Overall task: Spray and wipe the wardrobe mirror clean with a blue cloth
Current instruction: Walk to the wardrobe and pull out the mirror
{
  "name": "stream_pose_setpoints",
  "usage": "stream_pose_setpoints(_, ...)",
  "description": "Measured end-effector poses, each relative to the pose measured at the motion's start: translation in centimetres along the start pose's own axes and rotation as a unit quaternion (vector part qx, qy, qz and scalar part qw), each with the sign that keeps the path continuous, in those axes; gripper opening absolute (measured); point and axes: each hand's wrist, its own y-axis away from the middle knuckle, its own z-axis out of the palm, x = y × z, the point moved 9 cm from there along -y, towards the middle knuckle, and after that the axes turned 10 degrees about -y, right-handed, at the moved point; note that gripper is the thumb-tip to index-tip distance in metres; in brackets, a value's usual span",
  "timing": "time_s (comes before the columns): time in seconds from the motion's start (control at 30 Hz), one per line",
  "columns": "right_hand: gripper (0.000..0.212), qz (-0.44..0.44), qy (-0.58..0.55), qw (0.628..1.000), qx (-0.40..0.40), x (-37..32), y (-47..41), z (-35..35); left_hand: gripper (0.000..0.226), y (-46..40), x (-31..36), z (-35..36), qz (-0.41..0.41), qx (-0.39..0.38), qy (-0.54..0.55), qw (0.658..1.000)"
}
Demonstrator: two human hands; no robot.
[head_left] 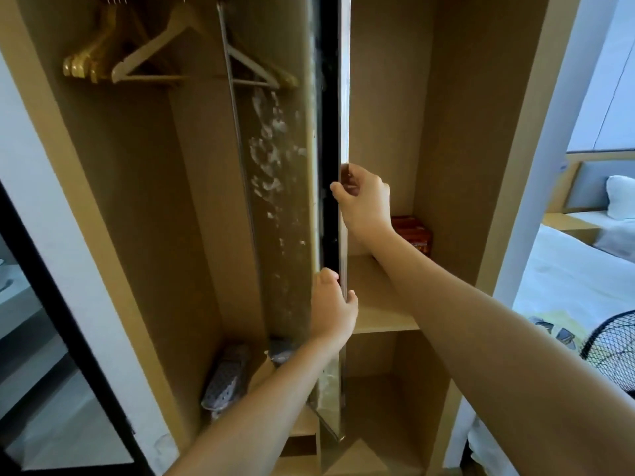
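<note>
Both hands (343,252) gripping upright mirror (275,166), edge-on.

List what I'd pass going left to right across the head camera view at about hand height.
Dark-framed glass panel → wardrobe side wall → smeared mirror → left hand → right hand → red box on the shelf → bed.

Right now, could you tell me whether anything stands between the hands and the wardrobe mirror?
Nothing visible does. The right hand and the left hand both grip the edge of the mirror panel, whose smeared face is bare. No cloth or spray bottle is in view.
</note>
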Motion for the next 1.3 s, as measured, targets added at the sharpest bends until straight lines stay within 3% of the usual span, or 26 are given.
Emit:
stream_pose_setpoints(0.13,0.013,0.005,0.012,1.000,-0.003,1.3,-1.5,-1.4,0.024,-1.0,1.3,2.3,0.009,-0.030,0.011,0.999)
stream_pose_setpoints(0.33,0.015,0.011,0.046,0.999,0.013,3.5,-3.9,-3.1,0.045,-2.1,2.7,5.6,0.005,-0.097,0.045,0.994)
stream_pose_setpoints(0.57,0.031,0.037,0.067,0.997,0.009,5.6,-6.2,-3.4,0.047,-4.4,3.3,7.6,0.009,-0.148,0.024,0.989)
stream_pose_setpoints(0.83,0.032,0.047,0.061,0.997,0.017,7.2,-7.9,-3.3,0.054,-7.0,3.1,8.6,0.044,-0.222,0.037,0.973)
stream_pose_setpoints(0.9,0.031,0.055,0.066,0.996,0.021,7.5,-8.1,-3.2,0.051,-7.7,2.7,6.7,0.083,-0.187,0.017,0.979)
stream_pose_setpoints(0.97,0.032,0.048,0.087,0.994,0.034,7.3,-7.9,-3.1,0.045,-8.7,2.0,3.3,0.130,-0.102,-0.026,0.986)
stream_pose_setpoints(1.13,0.053,-0.027,0.185,0.978,0.097,4.8,-5.8,-2.1,0.041,-10.7,-0.5,-5.1,0.213,0.074,-0.137,0.965)
stream_pose_setpoints(1.3,0.074,-0.099,0.223,0.968,0.059,3.4,-3.3,1.4,0.056,-12.2,-4.2,-9.5,0.207,0.120,-0.243,0.940)
